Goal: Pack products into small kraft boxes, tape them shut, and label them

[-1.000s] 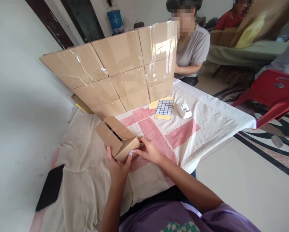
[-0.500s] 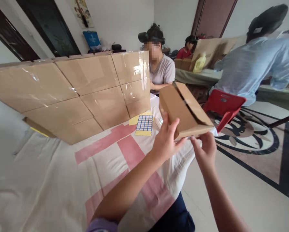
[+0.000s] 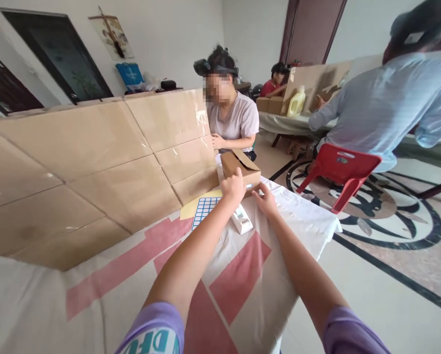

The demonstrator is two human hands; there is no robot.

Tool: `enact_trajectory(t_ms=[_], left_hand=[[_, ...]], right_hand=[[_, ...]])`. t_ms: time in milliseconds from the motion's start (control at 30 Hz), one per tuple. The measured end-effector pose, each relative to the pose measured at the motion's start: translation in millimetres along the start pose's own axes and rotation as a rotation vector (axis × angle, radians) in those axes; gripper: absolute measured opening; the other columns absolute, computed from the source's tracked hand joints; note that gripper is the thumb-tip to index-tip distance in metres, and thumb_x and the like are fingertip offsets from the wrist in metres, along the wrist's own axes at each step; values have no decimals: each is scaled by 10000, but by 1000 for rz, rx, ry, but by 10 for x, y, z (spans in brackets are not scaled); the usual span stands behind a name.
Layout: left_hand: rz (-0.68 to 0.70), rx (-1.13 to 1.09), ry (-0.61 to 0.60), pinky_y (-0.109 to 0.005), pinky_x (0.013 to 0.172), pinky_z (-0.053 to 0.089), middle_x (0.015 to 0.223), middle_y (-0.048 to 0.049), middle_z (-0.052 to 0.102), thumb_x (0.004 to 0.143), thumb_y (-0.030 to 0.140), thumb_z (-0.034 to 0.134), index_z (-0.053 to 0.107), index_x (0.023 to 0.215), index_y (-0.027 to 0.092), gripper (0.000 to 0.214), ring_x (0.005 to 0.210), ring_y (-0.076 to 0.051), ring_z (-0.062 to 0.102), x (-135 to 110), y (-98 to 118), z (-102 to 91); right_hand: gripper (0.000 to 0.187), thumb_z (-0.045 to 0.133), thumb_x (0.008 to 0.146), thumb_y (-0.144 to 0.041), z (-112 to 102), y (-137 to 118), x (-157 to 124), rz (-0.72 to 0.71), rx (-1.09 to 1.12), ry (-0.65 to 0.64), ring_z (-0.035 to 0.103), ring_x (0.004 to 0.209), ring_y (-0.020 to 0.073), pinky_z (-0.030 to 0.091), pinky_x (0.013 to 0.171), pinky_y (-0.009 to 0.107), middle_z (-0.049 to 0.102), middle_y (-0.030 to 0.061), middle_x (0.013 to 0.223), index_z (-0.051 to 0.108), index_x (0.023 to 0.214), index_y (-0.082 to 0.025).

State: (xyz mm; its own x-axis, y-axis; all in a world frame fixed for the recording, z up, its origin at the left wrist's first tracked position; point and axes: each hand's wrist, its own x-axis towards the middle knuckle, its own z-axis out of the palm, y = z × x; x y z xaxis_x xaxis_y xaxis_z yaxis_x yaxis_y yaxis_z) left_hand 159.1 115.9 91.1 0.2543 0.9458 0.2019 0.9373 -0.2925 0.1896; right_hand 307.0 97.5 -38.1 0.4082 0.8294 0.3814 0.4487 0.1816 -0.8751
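A small brown cardboard box (image 3: 239, 168) rests on the far end of the cloth-covered table (image 3: 301, 221), next to the cardboard partition. My left hand (image 3: 233, 187) grips its near left side, fingers curled round it. At the box's near right corner my right hand (image 3: 265, 200) is closed on its lower edge. A sheet of blue-and-white stickers (image 3: 204, 210) and a small white device (image 3: 241, 220) lie on the cloth just under my left forearm.
A tall taped cardboard partition (image 3: 95, 162) runs along the table's left side. A person in a grey shirt (image 3: 232, 118) sits behind it. A red plastic chair (image 3: 338, 169) stands right of the table, with another seated person (image 3: 383, 103) beyond it.
The box went from the near table, up through the air, to the table's far end, both hands holding it. My view swung right and forward with it.
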Motion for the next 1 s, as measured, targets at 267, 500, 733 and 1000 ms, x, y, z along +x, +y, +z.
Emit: enact_trajectory(t_ms=[267,500,733,1000], left_hand=[[-114,-4,-6,-369,898,527,1192,-263,733,968,310,602,315,1533,64,680,1118,-324,728,701,-42,71],[-58,-51,1,-331,795,492,915,-117,783,996,453,519,586,1366,226,439,925,-287,751,-505,-870,35],[-490,-37,170,-268,587,334,651,-14,696,838,336,574,690,806,275,135,599,-211,624,-2778,-3268,-501],[-1000,-424,743,-314,786,511,876,-4,697,805,307,709,633,1091,205,313,815,-195,655,-3725,-5396,-1125]], right_hand=[[697,652,809,-480,-11,234,12,102,-89,-54,680,778,239,554,925,497,728,188,1228,589,1425,-160],[505,641,790,-469,-62,125,19,98,-26,-37,681,865,239,550,888,469,739,159,1107,680,1196,-172],[443,703,648,-663,-273,-434,-54,85,178,-36,691,857,287,536,769,496,723,126,934,680,809,-251],[194,799,788,-478,836,-1907,-775,-78,514,-316,724,943,307,520,961,560,733,157,942,792,830,-289]])
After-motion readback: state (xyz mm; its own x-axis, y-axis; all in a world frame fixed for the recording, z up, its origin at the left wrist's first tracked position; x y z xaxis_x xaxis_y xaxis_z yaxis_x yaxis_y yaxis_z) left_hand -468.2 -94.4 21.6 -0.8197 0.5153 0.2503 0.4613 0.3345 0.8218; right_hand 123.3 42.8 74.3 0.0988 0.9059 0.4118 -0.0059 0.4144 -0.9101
